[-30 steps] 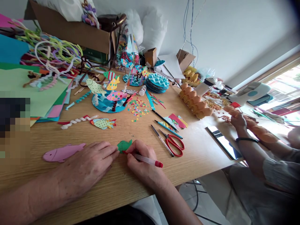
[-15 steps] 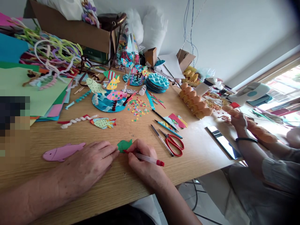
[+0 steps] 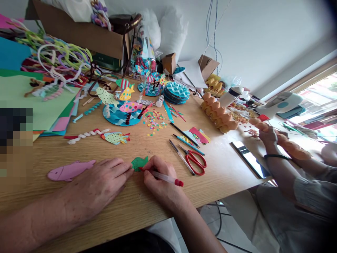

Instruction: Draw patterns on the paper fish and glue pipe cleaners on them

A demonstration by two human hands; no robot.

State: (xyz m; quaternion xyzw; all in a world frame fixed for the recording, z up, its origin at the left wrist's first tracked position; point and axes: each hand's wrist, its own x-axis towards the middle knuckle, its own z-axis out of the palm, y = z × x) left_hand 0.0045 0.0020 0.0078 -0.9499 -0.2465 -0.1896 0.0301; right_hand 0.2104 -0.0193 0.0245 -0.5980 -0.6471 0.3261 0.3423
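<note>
A small green paper fish (image 3: 139,163) with drawn scales lies flat on the table. My left hand (image 3: 105,179) rests palm down, fingers stretched out together, its fingertips at the left edge of that fish. In my right hand (image 3: 160,179) is a red pen (image 3: 168,178) with a clear barrel, pinched so that its tip meets the fish's right side. Under the fingers part of the fish is hidden. Left of my left hand lies a pink paper fish (image 3: 71,170) with an eye and gill line drawn on.
Red-handled scissors (image 3: 195,162), a capped pen (image 3: 181,157) and pencils (image 3: 188,144) lie right. Beyond are a patterned paper fish (image 3: 116,137), confetti dots (image 3: 154,119) and a blue wave base (image 3: 121,119) with fish. Another person's hand (image 3: 269,137) holds an egg-carton strip (image 3: 293,147).
The view has shifted very slightly. Both my hands, the red pen and the green paper fish stay in nearly the same places.
</note>
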